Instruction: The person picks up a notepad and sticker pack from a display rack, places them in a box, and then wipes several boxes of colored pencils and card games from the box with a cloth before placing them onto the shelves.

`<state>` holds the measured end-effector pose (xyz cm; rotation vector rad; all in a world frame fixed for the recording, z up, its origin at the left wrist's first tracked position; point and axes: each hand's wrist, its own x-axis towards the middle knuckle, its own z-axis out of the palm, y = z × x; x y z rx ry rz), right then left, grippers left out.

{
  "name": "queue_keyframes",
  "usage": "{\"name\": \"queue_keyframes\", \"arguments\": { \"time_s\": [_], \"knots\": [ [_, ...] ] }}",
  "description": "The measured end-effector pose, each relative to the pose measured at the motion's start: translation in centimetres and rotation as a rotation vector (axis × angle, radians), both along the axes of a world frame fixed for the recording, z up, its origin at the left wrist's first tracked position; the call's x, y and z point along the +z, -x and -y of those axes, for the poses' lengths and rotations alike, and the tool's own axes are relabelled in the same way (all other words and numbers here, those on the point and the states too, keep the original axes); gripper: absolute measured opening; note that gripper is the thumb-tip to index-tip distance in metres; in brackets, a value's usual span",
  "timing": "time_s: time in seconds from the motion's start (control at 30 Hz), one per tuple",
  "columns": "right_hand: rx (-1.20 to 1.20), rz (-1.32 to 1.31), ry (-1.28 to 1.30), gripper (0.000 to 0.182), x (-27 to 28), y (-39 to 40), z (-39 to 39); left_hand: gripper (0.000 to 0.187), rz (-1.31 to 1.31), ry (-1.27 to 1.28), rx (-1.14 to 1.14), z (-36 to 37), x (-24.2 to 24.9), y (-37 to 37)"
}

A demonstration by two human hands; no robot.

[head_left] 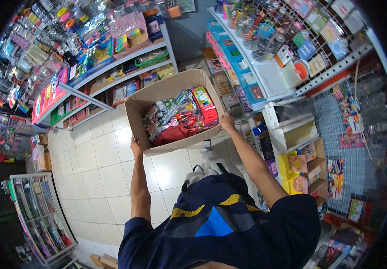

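Observation:
A large open cardboard box (134, 117) is held out in front of my body, above the tiled floor. My left hand (136, 147) is closed on its near left corner. At the near right corner, my right hand (226, 122) grips the edge. Inside the box lie a red package with a green and yellow picture (206, 105), a red bag or cloth (171, 134) and a jumble of clear plastic packets (175, 110). The fingers of both hands are partly hidden by the box walls.
Tiered shelves (83, 84) full of small goods stand at the left and ahead. A white shelf (272, 85) with cups and pens runs along the right, close to the box. A glass display case (43, 215) is at lower left. Pale tiles (103, 175) cover the floor.

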<state>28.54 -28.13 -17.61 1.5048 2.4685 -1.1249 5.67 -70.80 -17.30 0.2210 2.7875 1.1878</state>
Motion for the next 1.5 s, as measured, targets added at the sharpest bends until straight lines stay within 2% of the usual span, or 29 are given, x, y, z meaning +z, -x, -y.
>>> {"name": "queue_keyframes", "arguments": {
  "time_s": [0.13, 0.2, 0.27, 0.37, 0.47, 0.57, 0.6, 0.67, 0.77, 0.8, 0.87, 0.93, 0.97, 1.03, 1.13, 1.27, 1.3, 1.33, 1.4, 1.47, 1.5],
  "knots": [
    [0.024, -0.043, -0.057, 0.041, 0.7, 0.3, 0.0, 0.044, 0.025, -0.047, 0.051, -0.2, -1.0, 0.3],
    [-0.026, -0.11, -0.222, 0.041, 0.1, 0.1, 0.9, 0.045, 0.005, -0.045, 0.053, 0.1, -1.2, -0.2],
    [-0.03, -0.149, -0.407, 0.042, 6.7, -0.2, 2.4, 0.047, -0.072, -0.006, 0.024, 0.4, -1.1, -0.4],
    [0.194, -0.289, -0.741, 0.039, 12.5, 2.8, 2.1, 0.048, -0.128, -0.04, 0.028, 0.0, -1.6, -0.1],
    [0.484, -0.355, -0.15, 0.042, 8.2, 7.2, 1.0, 0.046, -0.051, -0.093, 0.035, -0.2, -0.8, 0.0],
    [0.589, -0.025, 0.306, 0.041, -1.3, 11.4, 0.0, 0.044, 0.0, -0.043, 0.039, -0.6, 0.6, -1.0],
    [0.607, 0.242, 0.672, 0.046, -3.4, 13.5, -0.8, 0.044, -0.003, -0.013, 0.038, -1.0, 1.4, -0.8],
    [0.08, 0.112, 1.122, 0.049, -4.4, 13.7, 0.8, 0.043, 0.108, 0.003, 0.085, -2.3, 4.3, -1.1],
    [-0.803, 0.096, 1.306, 0.056, -6.7, 15.6, 3.9, 0.042, 0.164, -0.06, 0.103, -2.3, 4.5, -1.4],
    [-0.928, -0.208, 1.495, 0.072, -7.0, 15.1, 4.0, 0.041, 0.159, -0.1, 0.1, -2.3, 4.3, -1.2],
    [-1.215, -0.776, 1.699, 0.068, -11.1, 13.6, 4.0, 0.042, 0.087, -0.085, 0.065, -2.2, 3.9, -1.0],
    [-1.556, -0.843, 1.755, 0.069, -11.6, 13.4, 3.1, 0.042, 0.114, -0.101, 0.075, -2.1, 4.2, -1.0],
    [-1.815, -0.776, 1.634, 0.071, -11.4, 13.8, 2.5, 0.043, 0.119, -0.107, 0.078, -2.0, 4.1, -1.0],
    [-1.835, -0.963, 1.611, 0.072, -11.6, 14.1, 2.3, 0.044, 0.185, -0.12, 0.087, -2.0, 4.5, -1.3],
    [-1.891, -1.049, 1.595, 0.07, -12.6, 16.0, 1.3, 0.047, 0.179, -0.106, 0.069, -2.1, 4.5, -0.9],
    [-1.818, -1.039, 1.388, 0.066, -12.8, 17.2, 1.9, 0.05, 0.263, -0.1, 0.106, -1.6, 4.1, -0.9],
    [-1.822, -1.021, 1.301, 0.066, -12.7, 17.6, 1.9, 0.052, 0.175, -0.118, 0.063, -1.6, 4.2, -0.9],
    [-1.827, -1.0, 1.213, 0.066, -12.9, 17.6, 2.1, 0.051, 0.206, -0.115, 0.07, -1.5, 4.3, -0.9],
    [-1.694, -1.066, 1.198, 0.064, -13.2, 17.0, 2.9, 0.05, 0.266, -0.111, 0.084, -1.4, 4.4, -0.7],
    [-1.588, -1.059, 1.281, 0.062, -12.4, 16.5, 3.6, 0.049, 0.176, -0.094, 0.043, -1.3, 3.6, -0.6],
    [-1.612, -1.019, 1.219, 0.062, -11.9, 15.9, 4.3, 0.048, 0.134, -0.081, 0.021, -0.9, 3.3, -0.6]
  ]
}}
